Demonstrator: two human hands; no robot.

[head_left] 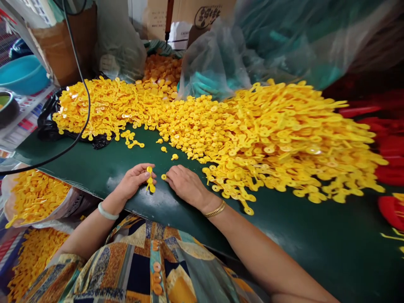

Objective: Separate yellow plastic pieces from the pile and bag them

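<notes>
Between the thumb and fingers of my left hand [135,180] is a yellow plastic piece [149,179] with round ends, held just above the green tabletop [104,166]. My right hand [187,185] is beside it, palm down, with its fingertips pinching a small round yellow disc [163,177] that has a hole in its middle. A narrow gap separates the two pieces. Beyond my hands, a few loose small yellow parts [174,157] lie on the table. The long heap of small yellow parts [192,122] begins just past them.
Long yellow link pieces [284,134] are piled at the right, and branched yellow pieces [97,105] at the left. A black cable [85,122] hangs across the left side. Sacks of yellow parts [38,198] stand below the table's left edge. Clear plastic bags [214,59] rest behind the heap.
</notes>
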